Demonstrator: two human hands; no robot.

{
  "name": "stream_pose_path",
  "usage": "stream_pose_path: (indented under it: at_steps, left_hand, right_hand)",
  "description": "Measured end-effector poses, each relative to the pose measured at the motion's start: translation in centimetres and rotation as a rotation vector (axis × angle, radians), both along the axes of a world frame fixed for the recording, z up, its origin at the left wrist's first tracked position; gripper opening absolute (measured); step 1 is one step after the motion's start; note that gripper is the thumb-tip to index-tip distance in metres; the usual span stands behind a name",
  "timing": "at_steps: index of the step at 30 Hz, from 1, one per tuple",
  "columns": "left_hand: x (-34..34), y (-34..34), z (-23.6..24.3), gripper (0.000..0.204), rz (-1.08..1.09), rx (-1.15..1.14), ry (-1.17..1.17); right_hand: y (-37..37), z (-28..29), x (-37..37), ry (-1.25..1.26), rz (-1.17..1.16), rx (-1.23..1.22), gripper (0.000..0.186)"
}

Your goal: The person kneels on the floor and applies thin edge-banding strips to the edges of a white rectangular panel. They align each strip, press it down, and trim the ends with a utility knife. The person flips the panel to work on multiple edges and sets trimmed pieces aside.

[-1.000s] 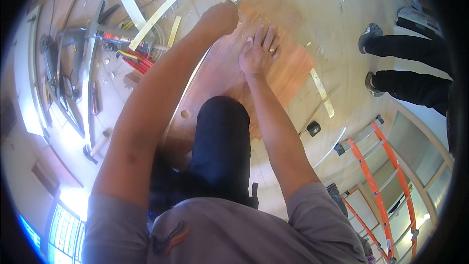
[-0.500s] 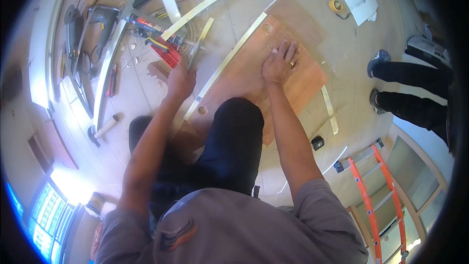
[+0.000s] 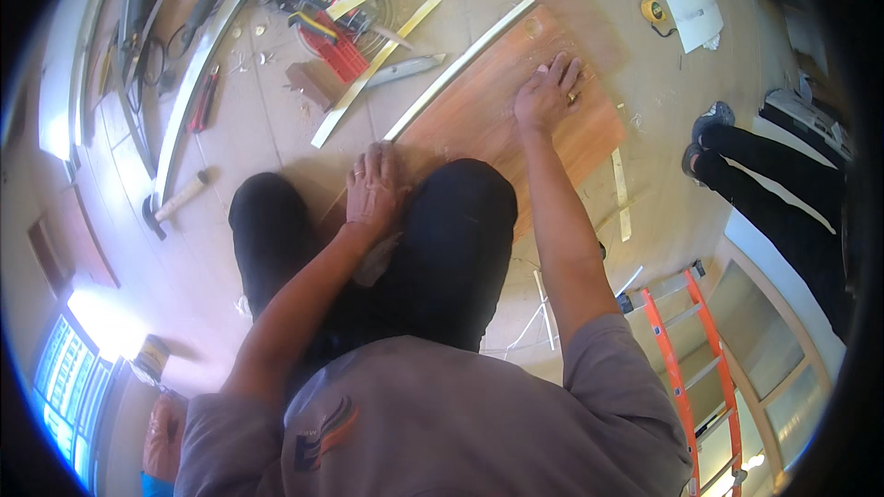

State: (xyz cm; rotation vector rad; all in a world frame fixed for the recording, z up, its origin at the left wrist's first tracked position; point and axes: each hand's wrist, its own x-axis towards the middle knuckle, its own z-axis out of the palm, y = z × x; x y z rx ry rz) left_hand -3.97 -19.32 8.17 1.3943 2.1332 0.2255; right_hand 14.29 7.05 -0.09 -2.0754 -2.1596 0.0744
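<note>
Your board (image 3: pixel 497 120): reddish-brown woodgrain | strip (image 3: pixel 460 64) along its left edge: pale cream | ladder (image 3: pixel 691 359) to its right: orange

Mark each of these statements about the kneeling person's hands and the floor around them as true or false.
1. The right hand lies flat on the reddish wood panel. True.
2. The left hand holds a hammer. False: it rests by the knees; the mallet lies apart on the floor.
3. An orange ladder lies at the right. True.
4. The yellow tape measure sits on the panel. False: it lies on the floor beyond it.
</note>
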Motion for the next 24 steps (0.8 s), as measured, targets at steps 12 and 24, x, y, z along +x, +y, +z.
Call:
stream_pose_path:
  at_steps: [12,24]
  left_hand:
    - [-1.5,-3.7,0.5,0.064,-0.002,-0.133,-0.089]
    - [2.3,-2.8,-4.2,0.056,0.071,0.046,-0.165]
  right_hand:
    - [1.6,1.5,6.8,0.95,0.097,-0.319,0.046]
    - [-30.4,-6.5,22.9,1.15,-0.789,-0.227,0.045]
